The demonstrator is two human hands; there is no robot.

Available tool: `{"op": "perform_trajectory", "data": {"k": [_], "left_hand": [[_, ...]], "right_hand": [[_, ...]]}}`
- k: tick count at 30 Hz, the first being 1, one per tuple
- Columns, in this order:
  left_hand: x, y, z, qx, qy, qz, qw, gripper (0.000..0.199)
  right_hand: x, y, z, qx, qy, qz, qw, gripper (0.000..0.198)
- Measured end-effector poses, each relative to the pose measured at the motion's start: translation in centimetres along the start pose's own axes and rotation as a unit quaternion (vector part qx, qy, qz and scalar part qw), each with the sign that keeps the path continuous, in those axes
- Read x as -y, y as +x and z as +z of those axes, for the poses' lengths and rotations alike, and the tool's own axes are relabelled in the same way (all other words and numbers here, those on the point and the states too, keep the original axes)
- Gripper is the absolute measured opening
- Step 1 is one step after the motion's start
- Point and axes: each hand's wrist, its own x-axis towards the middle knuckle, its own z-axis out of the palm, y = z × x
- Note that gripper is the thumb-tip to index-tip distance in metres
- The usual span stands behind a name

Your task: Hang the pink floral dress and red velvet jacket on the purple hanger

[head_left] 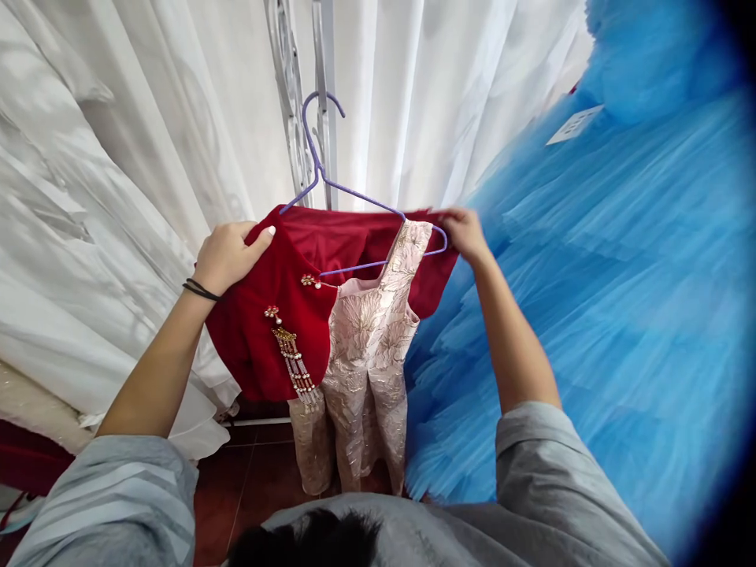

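Observation:
A purple hanger (360,189) hangs by its hook at a metal rack (322,71). On it is a pale pink dress (366,331) with a raised floral pattern; one strap shows over the hanger's right arm. A red jacket (265,276) with beaded ornaments and a hanging tassel covers the hanger's left side. My left hand (231,253) grips the jacket's shoulder, thumb on top. At the right, my right hand (465,234) pinches the other edge of the jacket, which spreads behind the dress and off the hanger's right end.
White draped gowns (118,157) fill the left and back. A full blue tulle gown (620,276) with a white tag (576,124) stands close on the right. Dark red floor tiles (236,480) lie below.

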Motion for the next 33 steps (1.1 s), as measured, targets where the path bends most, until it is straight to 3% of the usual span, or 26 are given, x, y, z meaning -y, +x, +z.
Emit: {"op": "perform_trajectory", "data": {"k": [2,3,4,6,7,8,9,11,13,14,15,18,20,22,23,25,29,31,33], "left_hand": [[0.1,-0.2,0.2,-0.024,0.044,-0.010,0.999,0.041],[0.1,-0.4,0.2,-0.037,0.067,-0.019,0.997,0.041],[0.2,-0.6,0.2,-0.049,0.086,-0.027,0.995,0.042],[0.3,-1.0,0.2,-0.059,0.109,-0.038,0.992,0.044],[0.3,-1.2,0.2,-0.058,0.114,-0.039,0.991,0.045],[0.2,-1.4,0.1,-0.056,0.118,-0.036,0.991,0.046],[0.0,-1.5,0.1,-0.056,0.118,-0.030,0.991,0.046],[-0.5,-1.8,0.0,-0.059,0.118,-0.022,0.991,0.045],[-1.2,-2.2,0.0,-0.067,0.116,-0.023,0.991,0.044],[-1.5,-2.4,0.1,-0.072,0.114,-0.027,0.990,0.044],[-1.9,-2.7,0.1,-0.077,0.112,-0.032,0.990,0.043],[-2.8,-3.4,-0.1,-0.087,0.099,-0.036,0.991,0.042],[-3.2,-3.7,-0.2,-0.091,0.092,-0.032,0.991,0.041],[-3.3,-3.8,-0.2,-0.094,0.086,-0.029,0.991,0.042],[-3.2,-3.8,-0.1,-0.096,0.082,-0.025,0.992,0.043],[-2.6,-3.7,-0.1,-0.098,0.075,-0.001,0.992,0.044],[-1.9,-4.2,-0.3,-0.103,0.090,0.126,0.983,0.054],[-2.2,-4.7,-0.2,-0.069,0.119,0.234,0.962,0.056],[-3.0,-5.0,0.6,-0.011,0.156,0.340,0.928,0.049]], "right_hand": [[1.1,2.7,-1.2,-0.101,-0.102,-0.069,0.987,0.024],[1.8,3.4,-1.6,-0.087,-0.149,-0.090,0.981,0.023],[2.5,3.7,-2.0,-0.022,-0.189,-0.099,0.977,0.021],[4.7,3.7,-3.4,0.168,-0.259,-0.075,0.948,0.031],[6.1,3.5,-4.4,0.235,-0.296,-0.052,0.924,0.040],[7.8,3.3,-5.5,0.261,-0.335,-0.033,0.905,0.051],[9.7,3.1,-6.7,0.240,-0.373,-0.026,0.896,0.062],[13.4,2.1,-8.6,0.109,-0.437,-0.061,0.891,0.077],[15.8,0.4,-8.9,-0.022,-0.480,-0.121,0.869,0.076],[16.4,-0.8,-8.4,-0.047,-0.504,-0.121,0.854,0.071],[16.5,-2.3,-7.5,-0.032,-0.530,-0.098,0.842,0.064],[16.8,-7.1,-4.2,0.157,-0.533,-0.003,0.831,0.043],[18.1,-10.1,-2.1,0.185,-0.476,-0.034,0.859,0.036],[19.9,-12.3,0.1,0.117,-0.418,-0.112,0.894,0.033],[20.5,-13.2,1.3,0.098,-0.397,-0.147,0.901,0.031],[20.3,-14.3,4.0,0.151,-0.387,-0.170,0.894,0.024],[16.1,-15.5,8.5,0.341,-0.455,-0.076,0.819,0.032],[14.3,-16.1,9.0,0.350,-0.468,-0.048,0.810,0.039],[13.5,-16.9,8.2,0.297,-0.465,-0.042,0.833,0.045]]}}
